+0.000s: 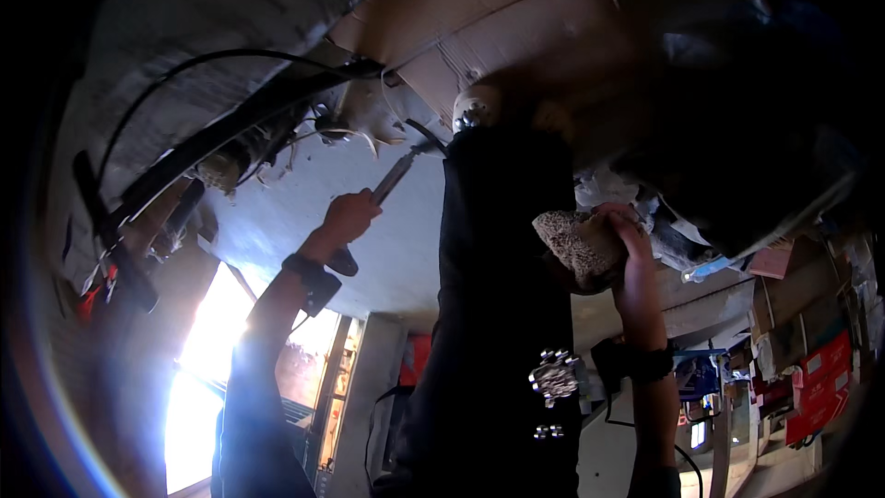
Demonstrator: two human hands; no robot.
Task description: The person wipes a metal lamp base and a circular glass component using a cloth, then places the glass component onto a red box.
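Note:
My left hand (350, 219) is closed around a long, narrow grey tool (395, 177) with a dark handle end (343, 263) showing below the fist. Its far tip points up and to the right, close to a dark curved piece (426, 136); its exact kind is too dim to tell. To the right, my right hand (627, 229) grips a beige, fleecy-surfaced piece (581, 242) with a dark lower edge. My fingers wrap over its right side, and part of it is in shadow. The two hands are well apart, on either side of my dark-clothed legs (507, 249).
A dark bar and black cable (221, 55) cross the upper left, with small scraps beside them. Flattened cardboard (516, 28) lies at the top. A dark heap with plastic wrapping is at the right, above a red box (820, 383). Bright window light glares at lower left.

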